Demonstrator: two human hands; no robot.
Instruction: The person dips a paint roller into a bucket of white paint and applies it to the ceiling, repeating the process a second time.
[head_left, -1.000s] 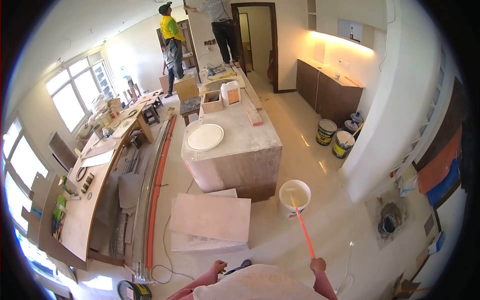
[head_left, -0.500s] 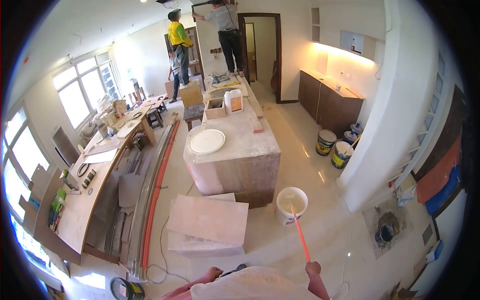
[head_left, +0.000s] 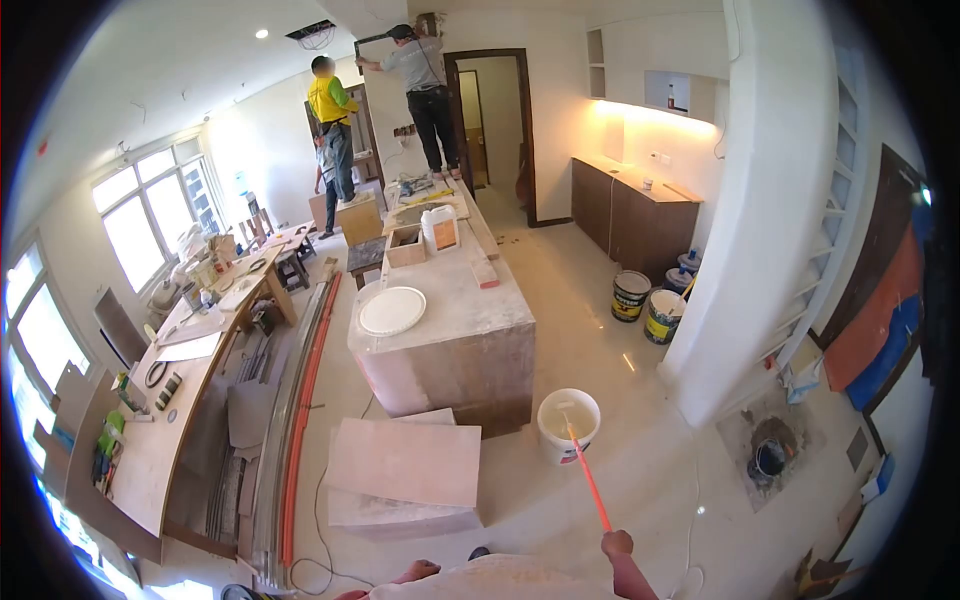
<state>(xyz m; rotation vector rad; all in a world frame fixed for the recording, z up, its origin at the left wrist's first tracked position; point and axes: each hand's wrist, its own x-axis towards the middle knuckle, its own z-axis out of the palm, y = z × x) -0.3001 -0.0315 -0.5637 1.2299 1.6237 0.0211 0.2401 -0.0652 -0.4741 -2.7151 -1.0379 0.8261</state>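
My right hand [head_left: 618, 543] is closed round the lower end of an orange-handled paint roller [head_left: 588, 478]. Its pale head [head_left: 567, 412] rests inside a white bucket [head_left: 548, 437] on the floor in front of me, against the inner wall near the far rim. Light-coloured liquid shows in the bucket. Low at the bottom edge, my left hand [head_left: 420, 570] is near my body with its fingers curled in; nothing shows in it. Left of the bucket, pinkish flat boards [head_left: 405, 460] lie stacked on the floor.
Ahead stands a long block counter [head_left: 450, 350] with a white round lid [head_left: 392, 311] and a white jug [head_left: 440, 228]. Two people [head_left: 333, 125] [head_left: 425, 90] stand raised at the back. Paint buckets [head_left: 663, 318] are by the column; a floor hole [head_left: 770, 455] is right.
The view has tilted up and turned slightly right, so the room sits lower and further left. My right hand still holds the roller, whose head now shows at the bucket's far side.
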